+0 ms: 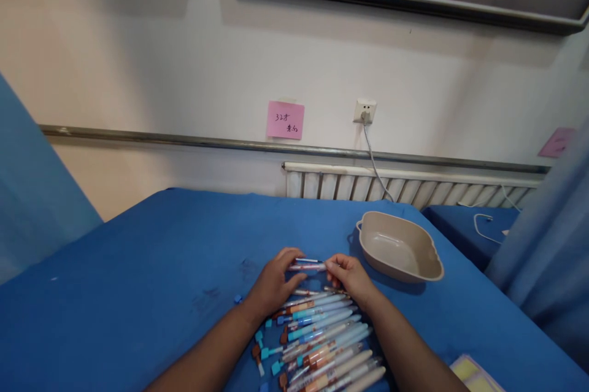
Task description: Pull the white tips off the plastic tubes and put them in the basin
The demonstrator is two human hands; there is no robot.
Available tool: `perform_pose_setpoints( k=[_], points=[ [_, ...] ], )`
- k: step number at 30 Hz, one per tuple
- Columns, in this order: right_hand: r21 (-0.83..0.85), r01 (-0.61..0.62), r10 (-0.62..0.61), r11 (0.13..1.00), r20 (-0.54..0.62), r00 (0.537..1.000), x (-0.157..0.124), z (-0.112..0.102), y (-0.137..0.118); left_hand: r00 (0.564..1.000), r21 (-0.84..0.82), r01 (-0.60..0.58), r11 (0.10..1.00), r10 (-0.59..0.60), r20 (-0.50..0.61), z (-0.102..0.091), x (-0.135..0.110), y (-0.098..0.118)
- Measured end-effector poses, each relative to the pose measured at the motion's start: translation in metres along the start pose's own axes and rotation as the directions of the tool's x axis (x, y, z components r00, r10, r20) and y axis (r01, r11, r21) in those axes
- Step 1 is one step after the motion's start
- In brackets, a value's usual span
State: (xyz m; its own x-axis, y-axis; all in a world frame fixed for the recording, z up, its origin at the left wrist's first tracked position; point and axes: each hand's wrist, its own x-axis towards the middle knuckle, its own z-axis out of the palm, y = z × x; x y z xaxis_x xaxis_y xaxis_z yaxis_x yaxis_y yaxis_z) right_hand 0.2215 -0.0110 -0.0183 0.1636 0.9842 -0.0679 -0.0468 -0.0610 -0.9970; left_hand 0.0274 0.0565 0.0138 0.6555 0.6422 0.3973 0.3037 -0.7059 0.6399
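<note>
Between my hands is a slim white-and-pink pen point(307, 267), lying sideways over the blue cloth. My right hand point(352, 278) pinches its right end between thumb and fingers. Curled around its left end is my left hand point(275, 281), the thumb held a little apart below. A thin blue-and-white stick like a refill point(307, 260) shows just behind the pen, by the left fingertips; its far contact is hidden. Below the hands, several pens point(322, 334) lie side by side in a row, with white, pale blue and brown parts. Small blue caps point(265, 353) and a brown cap point(256, 352) lie along their left ends.
A beige basin point(400, 248) stands on the blue-covered table point(151, 269) to the right. Yellowish sheets point(472, 373) lie at the near right edge. Behind are a radiator point(340, 183) and a cable in a wall socket point(365, 111). Blue curtains point(547, 269) hang at both sides.
</note>
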Motion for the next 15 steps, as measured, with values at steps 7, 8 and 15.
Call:
perform_pose_setpoints(
  k=[7, 8, 15],
  points=[
    [0.005, -0.017, 0.016, 1.0, 0.019, 1.0, -0.0012, 0.0009, -0.0014, 0.975, 0.082, 0.204, 0.975, -0.21, 0.075, 0.0006, 0.0008, -0.0035],
    [0.003, -0.019, 0.019, 1.0, 0.017, 1.0, -0.0011, 0.001, -0.0012, 0.975, 0.079, 0.207, 0.975, -0.213, 0.068, 0.0003, 0.0008, -0.0042],
    [-0.013, -0.009, 0.009, 1.0, 0.02, 1.0, -0.0003, -0.0001, -0.0014, 0.989, 0.139, -0.074, 0.988, 0.055, 0.136, 0.0013, -0.0035, -0.0013]
  ],
)
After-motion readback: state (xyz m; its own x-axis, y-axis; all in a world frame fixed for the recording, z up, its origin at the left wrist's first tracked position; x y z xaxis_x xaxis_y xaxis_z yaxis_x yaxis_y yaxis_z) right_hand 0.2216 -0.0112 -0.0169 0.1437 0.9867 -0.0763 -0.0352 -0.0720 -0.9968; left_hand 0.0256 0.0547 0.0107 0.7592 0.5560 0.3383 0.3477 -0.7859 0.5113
